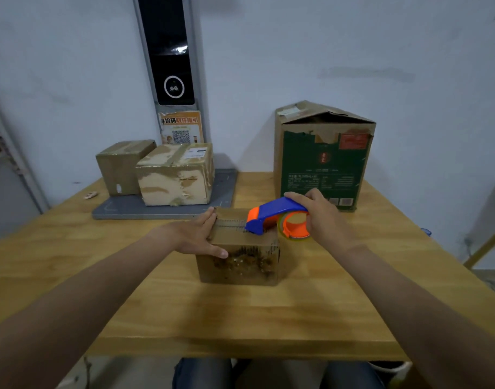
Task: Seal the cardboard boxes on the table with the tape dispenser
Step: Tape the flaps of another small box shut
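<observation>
- At the middle of the wooden table (156, 304), toward 12 o'clock from the person, sits the small cardboard box (240, 265) being sealed.
- At 1 o'clock stands a tall green box (322, 164), its top flaps peaked and untaped; its printed text is too small to read.
- At 11 o'clock, on a grey mat (167, 210), a pale box (176, 178) and a darker box (120, 167) touch; the pale one bears a white shipping label (195, 153), illegible.
- The small box's top seam runs from 9 to 3 o'clock.
- The tape dispenser (271, 214) rests nose-down mid-seam, roll toward 3 o'clock.
- The right hand (322, 217) is wrapped around the dispenser's handle, so it is nearer to the untaped stretch, I judge.
- The left hand (195, 234), fingers straight, braces the box's 9 o'clock edge.
- A poster (181, 127) on the wall shows a QR code and a blurred Chinese heading.
</observation>
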Demonstrator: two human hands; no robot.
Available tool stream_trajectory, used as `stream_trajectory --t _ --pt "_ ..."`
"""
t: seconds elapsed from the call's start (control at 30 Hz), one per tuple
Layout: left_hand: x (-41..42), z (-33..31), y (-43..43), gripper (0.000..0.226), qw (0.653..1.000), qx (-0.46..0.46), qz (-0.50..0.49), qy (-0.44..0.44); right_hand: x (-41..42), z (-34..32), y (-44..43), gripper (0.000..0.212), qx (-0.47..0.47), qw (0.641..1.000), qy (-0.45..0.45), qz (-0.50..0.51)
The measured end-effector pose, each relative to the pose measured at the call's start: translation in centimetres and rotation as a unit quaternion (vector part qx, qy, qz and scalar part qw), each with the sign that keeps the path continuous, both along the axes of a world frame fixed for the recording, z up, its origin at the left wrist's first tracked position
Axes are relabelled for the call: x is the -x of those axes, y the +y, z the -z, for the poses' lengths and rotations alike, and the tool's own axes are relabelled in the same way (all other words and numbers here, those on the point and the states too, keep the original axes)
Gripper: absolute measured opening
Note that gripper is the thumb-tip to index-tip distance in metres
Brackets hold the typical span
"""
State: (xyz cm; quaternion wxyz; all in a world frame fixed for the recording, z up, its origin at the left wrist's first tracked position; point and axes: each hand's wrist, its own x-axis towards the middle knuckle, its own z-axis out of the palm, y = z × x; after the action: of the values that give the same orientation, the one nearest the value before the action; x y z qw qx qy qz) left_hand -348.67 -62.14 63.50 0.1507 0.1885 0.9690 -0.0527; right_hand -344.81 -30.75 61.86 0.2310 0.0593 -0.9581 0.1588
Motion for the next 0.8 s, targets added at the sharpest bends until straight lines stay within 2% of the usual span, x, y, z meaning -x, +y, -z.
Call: stream_trajectory --t 0.2,0.53,0.8 --pt "0.1 1.2 1.2 0.136 0.997 0.056 0.026 0.054 0.1 0.4 0.0 0.074 0.004 1.000 0.007 0.009" --pt "0.0 2.4 6.0 0.122 0.996 -0.048 0.074 0.031 -0.1 0.4 0.2 0.074 -0.005 1.000 0.006 0.014" --pt "0.0 3.2 5.4 0.118 0.992 -0.069 0.082 0.064 -0.2 0.5 0.1 0.076 -0.009 1.000 0.020 0.019"
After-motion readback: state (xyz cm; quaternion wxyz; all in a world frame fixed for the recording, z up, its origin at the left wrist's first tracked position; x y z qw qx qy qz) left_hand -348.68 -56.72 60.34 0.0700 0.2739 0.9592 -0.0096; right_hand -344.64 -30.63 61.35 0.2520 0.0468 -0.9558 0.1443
